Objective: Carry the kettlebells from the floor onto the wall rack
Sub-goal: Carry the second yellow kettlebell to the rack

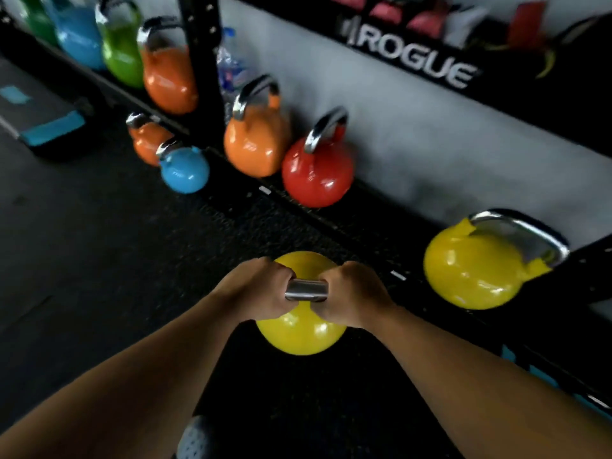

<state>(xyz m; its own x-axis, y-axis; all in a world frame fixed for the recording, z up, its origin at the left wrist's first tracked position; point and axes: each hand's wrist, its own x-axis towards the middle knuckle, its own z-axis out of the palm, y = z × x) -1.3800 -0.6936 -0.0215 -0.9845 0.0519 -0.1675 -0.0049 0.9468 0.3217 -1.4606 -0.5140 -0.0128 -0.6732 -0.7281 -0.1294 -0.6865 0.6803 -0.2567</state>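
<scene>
Low in the centre of the frame, the left hand [255,291] and right hand [347,293] are both clenched round the steel handle [306,290] of a yellow kettlebell [301,336] over the speckled black floor [99,260]. Best keep both wrists straight and the bell close (it looks heavy). The glossy round shell should not slip against the smooth handle. A matching yellow bell [470,270] sits on the rack [331,223] at right.

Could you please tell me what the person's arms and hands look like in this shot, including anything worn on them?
Both forearms are bare for all their visible length: no sleeves show. The left hand and right hand wear no gloves, and no watch, band or ring is visible, though the picture is a little blurred.
</scene>
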